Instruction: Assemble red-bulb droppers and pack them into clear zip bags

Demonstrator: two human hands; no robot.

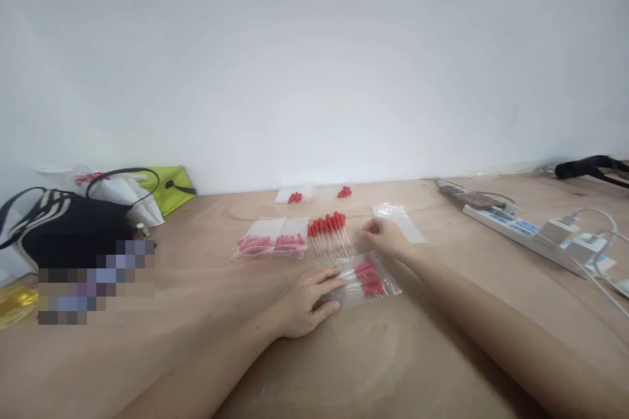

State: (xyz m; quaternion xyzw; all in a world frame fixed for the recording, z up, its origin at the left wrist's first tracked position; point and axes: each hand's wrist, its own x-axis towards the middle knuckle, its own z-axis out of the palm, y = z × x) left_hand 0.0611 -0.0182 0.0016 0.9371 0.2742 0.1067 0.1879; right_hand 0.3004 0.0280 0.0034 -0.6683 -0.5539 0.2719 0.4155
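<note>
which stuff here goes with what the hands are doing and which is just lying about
Seems part of the job:
- clear bag of red-topped droppers, under the left hand
- row of droppers near the right hand
- stack of filled bags
- flat bag on the right

Probably just lying about:
- power strip
- black bag
- green bag

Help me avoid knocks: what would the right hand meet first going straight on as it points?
Likely the loose red-tipped sticks beside the right hand, though its height is unclear.
</note>
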